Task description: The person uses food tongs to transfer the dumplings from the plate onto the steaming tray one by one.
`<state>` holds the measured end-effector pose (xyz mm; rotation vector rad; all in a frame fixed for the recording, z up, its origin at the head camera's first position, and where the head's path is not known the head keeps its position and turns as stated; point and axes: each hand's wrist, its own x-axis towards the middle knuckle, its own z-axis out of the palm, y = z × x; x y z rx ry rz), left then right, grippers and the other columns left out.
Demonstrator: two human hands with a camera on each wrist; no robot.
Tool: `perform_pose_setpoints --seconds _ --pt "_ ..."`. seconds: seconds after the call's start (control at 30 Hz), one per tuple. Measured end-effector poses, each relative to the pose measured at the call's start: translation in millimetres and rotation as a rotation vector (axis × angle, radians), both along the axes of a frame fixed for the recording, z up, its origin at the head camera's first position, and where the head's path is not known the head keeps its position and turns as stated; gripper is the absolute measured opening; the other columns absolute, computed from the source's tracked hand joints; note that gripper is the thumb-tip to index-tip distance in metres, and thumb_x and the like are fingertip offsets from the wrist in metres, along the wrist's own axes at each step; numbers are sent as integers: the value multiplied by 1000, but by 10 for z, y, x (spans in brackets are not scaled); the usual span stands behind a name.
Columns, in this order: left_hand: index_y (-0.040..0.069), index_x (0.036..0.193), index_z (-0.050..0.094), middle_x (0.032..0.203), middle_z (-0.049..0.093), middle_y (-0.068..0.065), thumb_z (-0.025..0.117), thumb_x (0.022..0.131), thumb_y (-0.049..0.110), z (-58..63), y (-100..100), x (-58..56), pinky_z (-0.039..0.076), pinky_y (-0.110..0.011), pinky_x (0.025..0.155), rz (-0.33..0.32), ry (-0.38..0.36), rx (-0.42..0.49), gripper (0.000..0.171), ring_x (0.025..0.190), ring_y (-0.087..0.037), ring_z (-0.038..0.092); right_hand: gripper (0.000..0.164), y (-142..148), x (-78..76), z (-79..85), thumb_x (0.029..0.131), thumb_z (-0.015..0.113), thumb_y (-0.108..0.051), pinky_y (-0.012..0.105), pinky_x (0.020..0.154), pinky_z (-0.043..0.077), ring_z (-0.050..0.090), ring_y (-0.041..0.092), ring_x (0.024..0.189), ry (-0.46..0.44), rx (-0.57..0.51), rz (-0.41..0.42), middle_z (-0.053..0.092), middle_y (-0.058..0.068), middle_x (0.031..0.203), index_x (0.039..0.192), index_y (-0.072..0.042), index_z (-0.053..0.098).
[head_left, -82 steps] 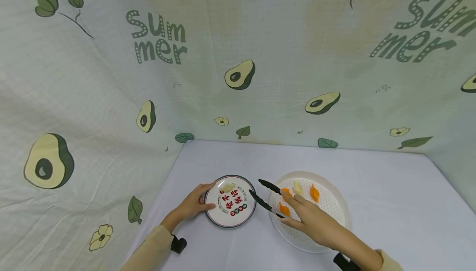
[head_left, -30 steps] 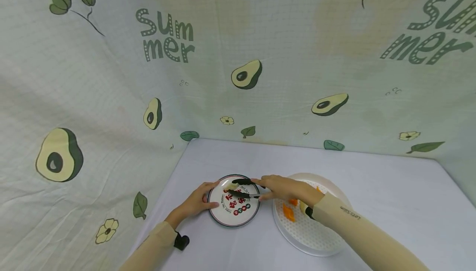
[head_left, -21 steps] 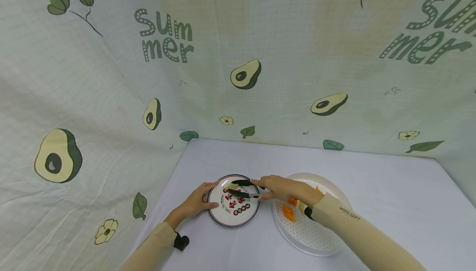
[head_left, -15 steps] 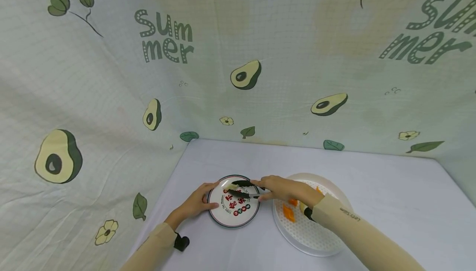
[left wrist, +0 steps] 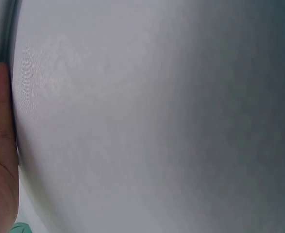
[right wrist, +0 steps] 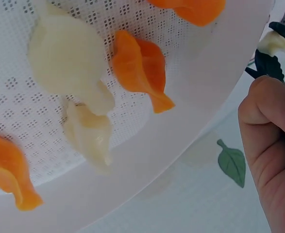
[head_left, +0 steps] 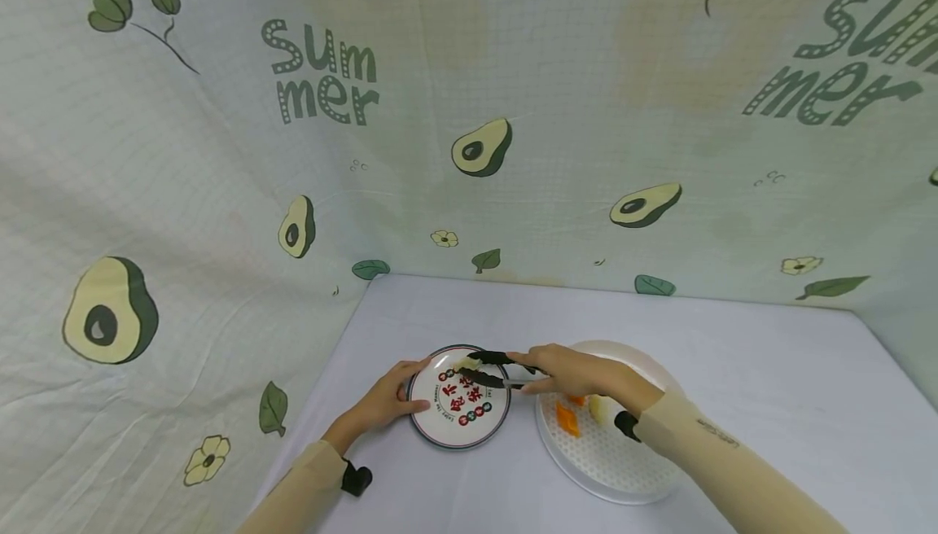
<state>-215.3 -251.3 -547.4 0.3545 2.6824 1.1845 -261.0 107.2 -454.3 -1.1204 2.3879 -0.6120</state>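
My left hand (head_left: 384,396) holds the left rim of a small white plate (head_left: 445,430) with red lettering and a dark-edged rim, its thumb over the edge. In the left wrist view, a finger (left wrist: 1,111) lies along a rim. My right hand (head_left: 567,371) grips tongs (head_left: 487,382) with dark scalloped tips. Those tips reach over the plate's upper part, around a pale dumpling (head_left: 466,364). In the right wrist view, the hand (right wrist: 273,131) is at the right edge, and the pale dumpling (right wrist: 274,43) shows between the tips (right wrist: 268,64).
Right of the plate stands a round white tray (head_left: 619,477) with a perforated liner. On it lie several dumplings, among them an orange one (right wrist: 137,68), a pale one (right wrist: 67,53) and a smaller pale one (right wrist: 86,136). A patterned cloth (head_left: 550,70) hangs behind the table.
From above the tray, the right hand moved left, bringing the tongs around the dumpling on the plate. Over the last half second, tongs and dumpling shifted slightly right. The left hand stayed on the plate.
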Motion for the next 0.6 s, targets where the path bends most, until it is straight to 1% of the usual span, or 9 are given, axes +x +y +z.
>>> perform_pose_setpoints --seconds 0.13,0.3,0.43,0.53,0.6 --pt "15 153 42 139 48 -11 81 85 24 11 7 3 40 -23 62 5 -8 -2 79 70 -10 44 69 137 1 18 98 61 -42 46 103 42 54 30 126 -4 -36 13 57 17 136 151 -2 41" --pt "14 153 43 139 48 -11 81 84 23 17 10 16 39 -24 61 9 -7 -3 79 69 -12 43 71 307 22 58 99 57 -48 46 102 43 55 26 123 0 -55 -1 57 14 137 153 -5 38" --pt "14 152 43 138 47 -11 82 84 22 14 4 23 39 -24 61 6 -6 1 79 69 -12 43 74 434 83 172 99 54 -53 47 100 44 57 25 119 31 -73 -9 57 12 138 153 -6 38" --pt "13 152 43 138 48 -11 81 84 23 14 4 20 39 -24 61 -2 0 -2 78 70 -12 43 72 534 150 277 100 54 -50 49 99 44 57 26 119 53 -94 -9 55 12 139 153 -5 38" --pt "13 152 43 138 48 -11 81 85 23 16 7 17 39 -24 62 -3 2 -6 78 70 -12 43 72 595 196 335 100 54 -50 47 97 45 58 23 113 46 -105 -17 57 9 136 153 -4 37"
